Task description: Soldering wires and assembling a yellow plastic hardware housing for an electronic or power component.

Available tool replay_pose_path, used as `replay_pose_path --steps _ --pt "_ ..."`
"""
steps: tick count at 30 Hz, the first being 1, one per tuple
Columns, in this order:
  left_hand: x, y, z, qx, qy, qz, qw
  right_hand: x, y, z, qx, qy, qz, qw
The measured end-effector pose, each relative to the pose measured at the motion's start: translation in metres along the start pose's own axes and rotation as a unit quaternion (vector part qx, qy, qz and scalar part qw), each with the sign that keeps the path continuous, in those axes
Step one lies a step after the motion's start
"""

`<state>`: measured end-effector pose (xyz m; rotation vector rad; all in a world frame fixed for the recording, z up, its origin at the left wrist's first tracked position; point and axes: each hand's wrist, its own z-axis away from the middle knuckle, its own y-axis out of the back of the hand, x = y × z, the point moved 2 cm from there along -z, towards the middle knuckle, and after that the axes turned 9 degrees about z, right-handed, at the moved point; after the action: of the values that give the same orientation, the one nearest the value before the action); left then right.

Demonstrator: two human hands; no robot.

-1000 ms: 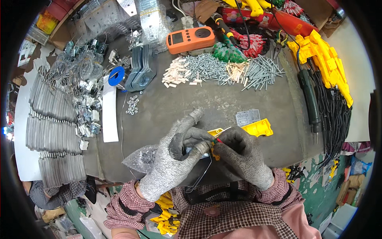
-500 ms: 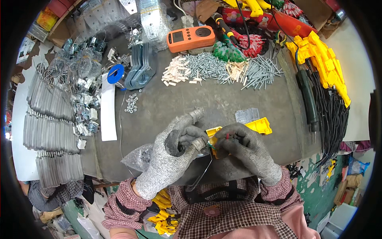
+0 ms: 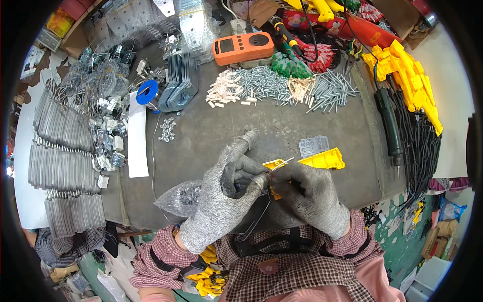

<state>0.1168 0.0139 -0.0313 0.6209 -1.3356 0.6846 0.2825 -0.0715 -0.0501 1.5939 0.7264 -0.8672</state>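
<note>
The grey-gloved left hand (image 3: 221, 201) grips a small yellow plastic part (image 3: 274, 164) just above the grey worktop (image 3: 241, 126); the grey-gloved right hand (image 3: 312, 196) pinches a thin wire (image 3: 282, 162) at it. This looks like the fitting step, which calls for a steady, fine push. A clear plastic bag (image 3: 180, 197) nearby holds small hardware.

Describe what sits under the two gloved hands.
A small yellow part peeks out between the left hand and right hand, with dark wires trailing below. The rest is covered by gloves.
</note>
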Motion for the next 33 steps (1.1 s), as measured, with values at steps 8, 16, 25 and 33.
replay_pose_path --steps 8,16,25,33 --pt "-0.005 -0.001 0.003 0.011 -0.058 -0.028 0.998 0.001 0.003 -0.007 0.036 -0.018 -0.064 0.997" --pt "-0.005 -0.001 -0.001 0.032 -0.057 -0.064 0.996 -0.001 -0.008 -0.009 0.044 0.117 0.127 0.984" --pt "0.042 0.009 -0.012 -0.228 -0.283 -0.624 0.692 0.008 0.003 -0.016 -0.026 0.063 -0.004 0.998" --pt "0.05 0.008 -0.032 -0.162 -0.231 -0.49 0.825 0.016 0.003 -0.021 0.027 0.126 0.031 0.991"
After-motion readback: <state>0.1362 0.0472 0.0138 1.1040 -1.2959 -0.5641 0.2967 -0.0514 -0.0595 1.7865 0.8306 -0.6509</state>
